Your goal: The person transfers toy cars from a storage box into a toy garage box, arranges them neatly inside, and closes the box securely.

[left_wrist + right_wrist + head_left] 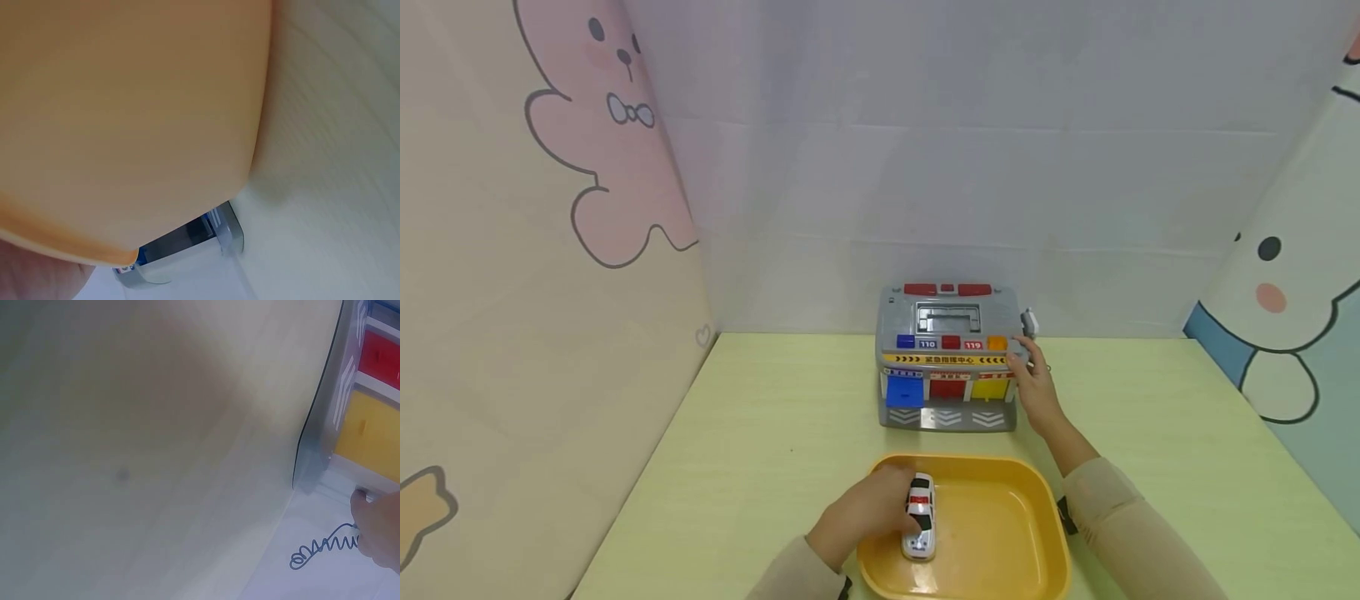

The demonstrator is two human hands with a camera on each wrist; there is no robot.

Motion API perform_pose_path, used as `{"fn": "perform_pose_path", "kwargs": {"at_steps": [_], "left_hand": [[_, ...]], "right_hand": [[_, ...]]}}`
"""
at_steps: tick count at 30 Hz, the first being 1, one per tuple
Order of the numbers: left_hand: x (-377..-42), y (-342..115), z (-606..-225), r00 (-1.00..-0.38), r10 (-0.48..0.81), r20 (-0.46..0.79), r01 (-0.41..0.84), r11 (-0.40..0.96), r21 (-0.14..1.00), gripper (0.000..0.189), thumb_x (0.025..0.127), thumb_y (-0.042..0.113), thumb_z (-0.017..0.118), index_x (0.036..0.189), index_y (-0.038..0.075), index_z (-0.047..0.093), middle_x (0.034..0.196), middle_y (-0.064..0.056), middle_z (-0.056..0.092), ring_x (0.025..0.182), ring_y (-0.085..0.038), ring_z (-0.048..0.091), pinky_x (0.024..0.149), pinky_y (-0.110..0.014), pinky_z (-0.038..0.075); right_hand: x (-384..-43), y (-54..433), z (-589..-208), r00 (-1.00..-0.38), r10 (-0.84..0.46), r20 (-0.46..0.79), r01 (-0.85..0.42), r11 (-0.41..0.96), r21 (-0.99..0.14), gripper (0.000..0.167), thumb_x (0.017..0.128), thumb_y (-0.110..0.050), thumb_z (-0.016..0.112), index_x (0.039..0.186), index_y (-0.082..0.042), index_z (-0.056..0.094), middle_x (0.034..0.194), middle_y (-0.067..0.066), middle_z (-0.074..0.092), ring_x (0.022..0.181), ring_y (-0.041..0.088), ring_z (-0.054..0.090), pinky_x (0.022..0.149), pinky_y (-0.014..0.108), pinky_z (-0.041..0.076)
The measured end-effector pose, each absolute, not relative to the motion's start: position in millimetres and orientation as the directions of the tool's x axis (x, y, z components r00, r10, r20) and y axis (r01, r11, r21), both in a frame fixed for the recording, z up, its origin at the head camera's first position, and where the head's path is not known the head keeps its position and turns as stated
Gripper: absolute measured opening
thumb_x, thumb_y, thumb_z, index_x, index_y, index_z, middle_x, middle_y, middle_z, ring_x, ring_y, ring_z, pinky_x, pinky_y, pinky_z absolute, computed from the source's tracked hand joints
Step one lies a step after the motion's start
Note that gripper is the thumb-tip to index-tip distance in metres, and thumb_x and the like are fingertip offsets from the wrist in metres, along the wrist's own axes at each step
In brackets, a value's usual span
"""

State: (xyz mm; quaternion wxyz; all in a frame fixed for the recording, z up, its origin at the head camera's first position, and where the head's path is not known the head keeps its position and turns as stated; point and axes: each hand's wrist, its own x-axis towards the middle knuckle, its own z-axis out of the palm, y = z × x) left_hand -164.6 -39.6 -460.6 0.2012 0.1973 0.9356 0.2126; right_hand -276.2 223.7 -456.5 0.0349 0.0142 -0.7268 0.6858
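Note:
A white toy police car (919, 543) with a red roof light lies in the yellow tray (1045, 500), at its left side. My left hand (876, 504) reaches over the tray's left rim and grips the car. In the left wrist view the tray's outer wall (137, 125) hides most of the hand. Behind the tray stands a grey toy emergency station (947, 421). Its blue door (905, 393) is swung out, while the red door (947, 389) and yellow door (989, 389) are down. My right hand (1037, 392) holds the station's right front corner, thumb by the side wall.
A small white-and-grey piece (1030, 323) hangs at the station's right side. From that side a coiled dark cord (322, 547) trails in the right wrist view. A pale wall (955, 183) rises behind the light wooden table (775, 417), with printed panels left and right.

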Motion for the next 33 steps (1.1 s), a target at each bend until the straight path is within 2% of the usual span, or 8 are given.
{"fn": "perform_pose_path", "kwargs": {"at_steps": [10, 15, 20, 24, 33], "left_hand": [[-165.1, -32.9, -457.6, -0.851, 0.379, -0.364, 0.205, 0.877, 0.434, 0.072, 0.072, 0.025, 0.089, 0.13, 0.001, 0.055, 0.105, -0.006, 0.061, 0.087, -0.016, 0.054, 0.088, -0.036, 0.052], [-165.1, -32.6, -457.1, -0.85, 0.38, -0.364, 0.217, 0.883, 0.416, 0.071, 0.071, 0.025, 0.089, 0.129, 0.002, 0.055, 0.106, -0.006, 0.06, 0.088, -0.016, 0.053, 0.089, -0.036, 0.051], [-165.8, -32.7, -456.5, -0.841, 0.403, -0.36, 0.264, 0.888, 0.377, 0.069, 0.069, 0.029, 0.09, 0.124, 0.004, 0.058, 0.1, -0.003, 0.059, 0.085, -0.014, 0.052, 0.088, -0.031, 0.051], [-164.3, -33.1, -454.3, -0.837, 0.41, -0.362, 0.282, 0.891, 0.356, 0.069, 0.07, 0.031, 0.089, 0.124, 0.004, 0.058, 0.101, -0.003, 0.058, 0.086, -0.013, 0.051, 0.088, -0.029, 0.049], [-160.9, -34.2, -454.5, -0.822, 0.441, -0.362, 0.255, 0.852, 0.457, 0.069, 0.075, 0.025, 0.086, 0.132, 0.006, 0.051, 0.111, -0.002, 0.055, 0.091, -0.012, 0.051, 0.092, -0.03, 0.048]], "right_hand": [[-285.9, 228.3, -474.5, -0.993, 0.049, 0.106, -0.101, 0.094, -0.99, 0.051, 0.105, -0.033, 0.043, 0.15, -0.013, 0.026, 0.135, 0.016, 0.036, 0.108, 0.019, 0.041, 0.097, 0.046, 0.036], [-282.2, 226.8, -466.1, -0.997, 0.033, 0.072, -0.069, 0.071, -0.995, 0.051, 0.106, -0.028, 0.042, 0.151, -0.011, 0.025, 0.137, 0.018, 0.034, 0.107, 0.019, 0.04, 0.098, 0.048, 0.034], [-271.9, 221.4, -449.6, -0.998, 0.018, 0.065, -0.064, 0.061, -0.996, 0.05, 0.106, -0.024, 0.041, 0.15, -0.006, 0.024, 0.136, 0.021, 0.033, 0.107, 0.021, 0.04, 0.1, 0.051, 0.032], [-266.4, 218.6, -442.8, -0.998, 0.017, 0.065, -0.064, 0.066, -0.996, 0.05, 0.106, -0.024, 0.041, 0.15, -0.006, 0.024, 0.136, 0.02, 0.033, 0.106, 0.019, 0.04, 0.1, 0.05, 0.033], [-266.1, 219.1, -443.7, -0.998, 0.025, 0.066, -0.064, 0.064, -0.996, 0.05, 0.106, -0.023, 0.042, 0.149, -0.006, 0.025, 0.13, 0.018, 0.039, 0.104, 0.016, 0.043, 0.098, 0.046, 0.036]]}}
